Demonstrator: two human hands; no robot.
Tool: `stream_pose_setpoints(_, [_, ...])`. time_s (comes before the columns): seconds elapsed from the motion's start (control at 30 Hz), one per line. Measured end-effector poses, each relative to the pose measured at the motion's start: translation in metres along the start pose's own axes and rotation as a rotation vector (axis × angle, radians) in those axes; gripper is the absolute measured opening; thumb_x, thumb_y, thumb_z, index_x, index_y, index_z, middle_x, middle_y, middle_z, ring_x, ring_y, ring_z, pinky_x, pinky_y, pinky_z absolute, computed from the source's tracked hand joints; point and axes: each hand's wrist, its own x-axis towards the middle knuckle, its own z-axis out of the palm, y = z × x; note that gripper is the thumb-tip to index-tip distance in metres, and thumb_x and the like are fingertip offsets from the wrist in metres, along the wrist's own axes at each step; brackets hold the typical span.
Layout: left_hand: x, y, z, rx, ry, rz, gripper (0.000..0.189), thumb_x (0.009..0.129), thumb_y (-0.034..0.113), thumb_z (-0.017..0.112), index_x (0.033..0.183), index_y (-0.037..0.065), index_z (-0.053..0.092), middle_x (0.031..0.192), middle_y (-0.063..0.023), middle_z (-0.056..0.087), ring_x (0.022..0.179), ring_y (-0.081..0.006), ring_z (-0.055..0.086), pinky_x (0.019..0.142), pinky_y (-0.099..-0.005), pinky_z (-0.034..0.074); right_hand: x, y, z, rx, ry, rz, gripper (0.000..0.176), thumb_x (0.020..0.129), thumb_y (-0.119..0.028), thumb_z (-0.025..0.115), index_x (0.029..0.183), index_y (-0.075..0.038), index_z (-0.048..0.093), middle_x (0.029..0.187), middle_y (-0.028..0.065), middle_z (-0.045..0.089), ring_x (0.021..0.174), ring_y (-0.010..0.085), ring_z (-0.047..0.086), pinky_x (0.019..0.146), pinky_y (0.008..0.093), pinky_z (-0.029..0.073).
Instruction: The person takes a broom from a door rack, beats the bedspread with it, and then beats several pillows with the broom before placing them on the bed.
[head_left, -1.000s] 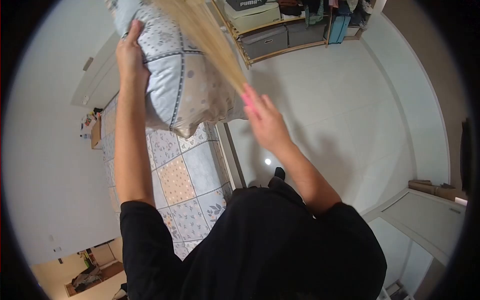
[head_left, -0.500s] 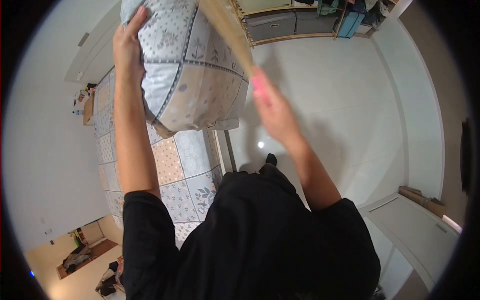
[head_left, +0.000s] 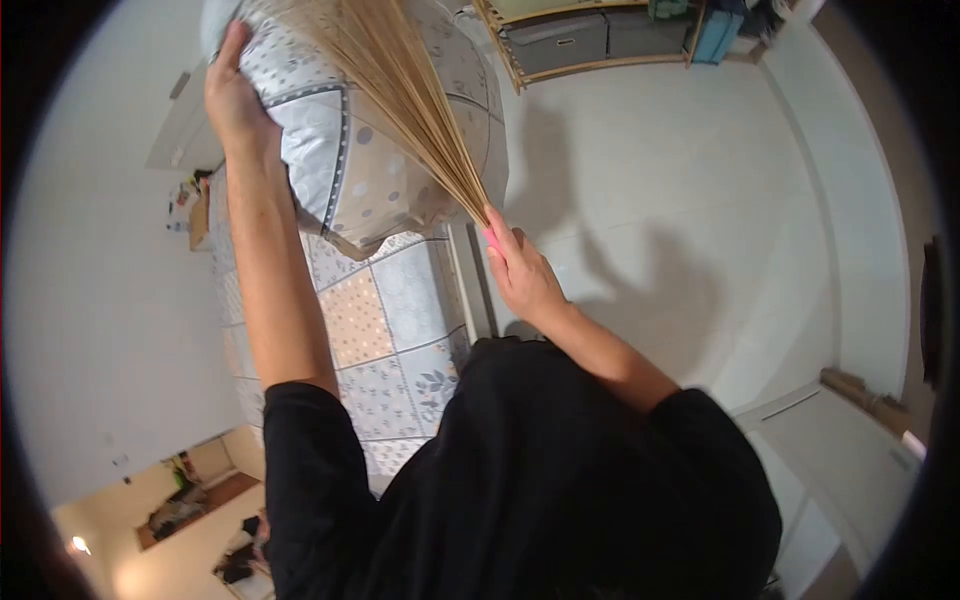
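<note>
A pillow (head_left: 318,165) in a grey and beige patchwork case is held up at the top left. My left hand (head_left: 242,110) grips its left edge, thumb showing and the other fingers hidden behind the fabric. My right hand (head_left: 527,278) is closed around the pink handle of a stick broom (head_left: 425,125). The broom's thin tan bristles fan up and to the left, overlapping the front of the pillow. Below the pillow lies a bed (head_left: 358,315) with a matching patchwork cover.
A wooden shelf frame with grey storage boxes (head_left: 560,45) stands at the far side. Pale floor tiles (head_left: 660,150) stretch along the right. A white cabinet (head_left: 835,435) is at the lower right, and a small wooden shelf (head_left: 199,222) is by the left wall.
The broom has swung lower and to the left, its bristles now across the pillow face. My right hand has come down closer to my body; the pillow has shifted slightly up and left.
</note>
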Motion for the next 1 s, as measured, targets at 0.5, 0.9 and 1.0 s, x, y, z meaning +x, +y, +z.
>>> stream_pose_setpoints(0.5, [0.102, 0.017, -0.029, -0.110, -0.169, 0.077, 0.034, 0.097, 0.015, 0.043, 0.114, -0.011, 0.057, 0.119, -0.0225, 0.061, 0.111, -0.0355, 0.059, 0.101, -0.0464, 0.046, 0.027, 0.062, -0.003, -0.010, -0.150, 0.306, 0.043, 0.101, -0.028, 0.038, 0.140, -0.010, 0.042, 0.104, 0.0267, 0.062, 0.088, 0.0413, 0.064, 0.075, 0.0497, 0.050])
stream_pose_setpoints(0.9, [-0.015, 0.033, 0.074, 0.368, -0.174, -0.097, 0.042, 0.093, 0.030, 0.058, 0.116, -0.006, 0.060, 0.101, -0.0180, 0.068, 0.086, -0.0232, 0.068, 0.074, -0.0315, 0.054, 0.096, -0.028, -0.055, 0.136, 0.156, -0.084, 0.047, 0.102, -0.026, 0.042, 0.147, -0.015, 0.034, 0.105, 0.0249, 0.065, 0.096, 0.0390, 0.065, 0.081, 0.0442, 0.050])
stream_pose_setpoints(1.0, [-0.013, 0.034, 0.076, 0.369, -0.270, -0.034, 0.043, 0.092, 0.030, 0.061, 0.113, -0.007, 0.061, 0.097, -0.0167, 0.069, 0.081, -0.0218, 0.067, 0.071, -0.0302, 0.053, 0.082, 0.067, -0.023, -0.005, -0.008, 0.229, 0.045, 0.102, -0.025, 0.038, 0.146, -0.018, 0.037, 0.110, 0.0272, 0.063, 0.100, 0.0412, 0.063, 0.086, 0.0480, 0.048])
